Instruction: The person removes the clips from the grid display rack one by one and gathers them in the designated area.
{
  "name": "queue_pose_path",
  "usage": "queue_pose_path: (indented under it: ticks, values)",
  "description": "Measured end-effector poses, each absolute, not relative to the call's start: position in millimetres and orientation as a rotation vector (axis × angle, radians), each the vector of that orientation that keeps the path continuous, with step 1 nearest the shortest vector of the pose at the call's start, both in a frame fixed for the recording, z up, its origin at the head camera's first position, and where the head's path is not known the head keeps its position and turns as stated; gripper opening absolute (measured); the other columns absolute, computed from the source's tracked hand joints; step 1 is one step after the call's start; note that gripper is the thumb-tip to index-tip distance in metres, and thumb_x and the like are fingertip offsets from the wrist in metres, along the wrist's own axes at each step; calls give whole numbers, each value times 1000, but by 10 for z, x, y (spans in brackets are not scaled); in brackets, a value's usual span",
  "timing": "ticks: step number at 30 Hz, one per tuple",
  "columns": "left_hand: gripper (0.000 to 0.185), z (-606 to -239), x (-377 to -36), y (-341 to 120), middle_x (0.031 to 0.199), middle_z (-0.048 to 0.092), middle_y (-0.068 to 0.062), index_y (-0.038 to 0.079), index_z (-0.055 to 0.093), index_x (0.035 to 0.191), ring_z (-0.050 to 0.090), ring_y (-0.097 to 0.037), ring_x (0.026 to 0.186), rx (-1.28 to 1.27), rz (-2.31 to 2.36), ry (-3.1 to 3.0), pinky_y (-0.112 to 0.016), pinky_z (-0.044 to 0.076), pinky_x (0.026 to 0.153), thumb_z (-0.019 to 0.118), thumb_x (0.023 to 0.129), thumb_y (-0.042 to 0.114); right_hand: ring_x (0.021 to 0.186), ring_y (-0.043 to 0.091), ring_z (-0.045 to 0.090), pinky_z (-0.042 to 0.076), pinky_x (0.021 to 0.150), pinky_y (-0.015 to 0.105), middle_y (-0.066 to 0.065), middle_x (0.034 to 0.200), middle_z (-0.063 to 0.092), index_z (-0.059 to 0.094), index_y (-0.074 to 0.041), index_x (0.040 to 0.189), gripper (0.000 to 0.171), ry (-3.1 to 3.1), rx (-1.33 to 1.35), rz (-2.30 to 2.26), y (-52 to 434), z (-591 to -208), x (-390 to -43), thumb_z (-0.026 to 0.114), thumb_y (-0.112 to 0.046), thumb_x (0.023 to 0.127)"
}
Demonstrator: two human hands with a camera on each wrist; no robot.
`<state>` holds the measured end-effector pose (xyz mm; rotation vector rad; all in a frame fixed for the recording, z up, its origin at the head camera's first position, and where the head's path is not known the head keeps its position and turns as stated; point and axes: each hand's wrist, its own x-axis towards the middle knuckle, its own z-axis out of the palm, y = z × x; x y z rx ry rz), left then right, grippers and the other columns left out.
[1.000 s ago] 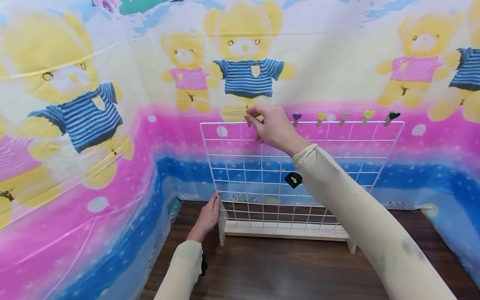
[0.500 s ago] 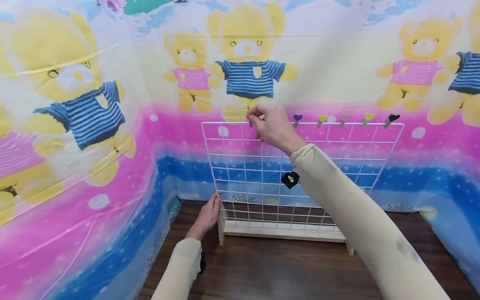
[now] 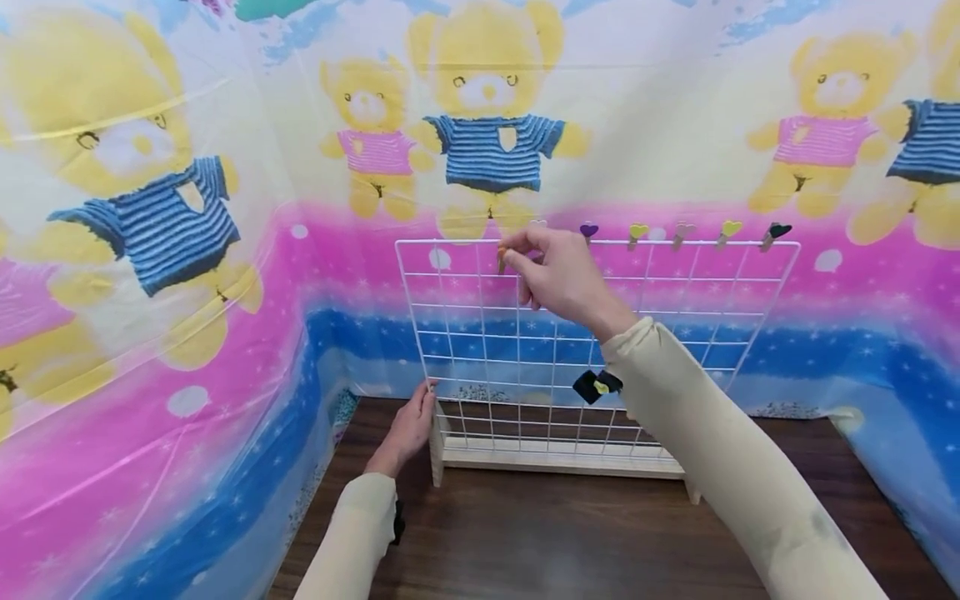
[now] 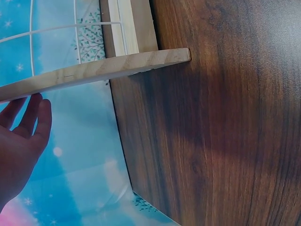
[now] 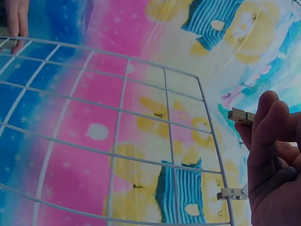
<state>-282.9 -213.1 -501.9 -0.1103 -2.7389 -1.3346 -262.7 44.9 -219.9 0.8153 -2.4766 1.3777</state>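
Note:
A white wire grid rack (image 3: 486, 337) stands upright in a wooden base (image 3: 562, 462). In the head view, my right hand (image 3: 564, 271) pinches a small wooden clothespin with an orange heart (image 3: 502, 257) near the rack's top wire. The right wrist view shows this clothespin (image 5: 241, 115) apart from the wire. Below it, another clothespin (image 5: 230, 193) with a pale heart grips the wire. At the rack's left side, my left hand (image 3: 408, 427) touches the wooden side post. Nearly straight fingers (image 4: 43, 117) rest against the post (image 4: 94, 73) in the left wrist view; the thumb is hidden.
Along the top wire sit several heart clothespins, including a purple one (image 3: 588, 230), a yellow one (image 3: 637, 234) and a dark green one (image 3: 777, 233). The rack stands on a dark wooden table (image 3: 555, 533). A bear-printed cloth (image 3: 660, 150) hangs behind and at the sides.
The orange heart clothespin has come off the top wire in my right hand, which has moved slightly down and toward me. A pale heart behind the hand now shows. The left hand stays at the post.

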Motion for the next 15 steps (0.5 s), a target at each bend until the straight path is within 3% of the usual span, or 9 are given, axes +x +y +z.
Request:
queue_pose_path:
  ticks: [9, 15]
  values:
    - [40, -5010, -2837, -2157, 70, 39, -6, 18, 36, 143, 33, -20, 54, -126, -1301, -2738, -36, 34, 57, 27, 106, 31, 47, 21, 55, 49, 46, 38, -1, 82, 66, 66, -11, 110, 17, -2498, 947, 1424, 635, -2823, -2379, 58, -16, 96]
    - [41, -5024, -2840, -2128, 70, 38, -6, 17, 36, 143, 32, -20, 55, -128, -1314, -2744, -36, 34, 59, 27, 106, 30, 50, 19, 56, 46, 44, 33, 2, 65, 61, 66, -14, 111, 18, -2578, 887, 1444, 779, -3423, -2281, 57, -19, 96]
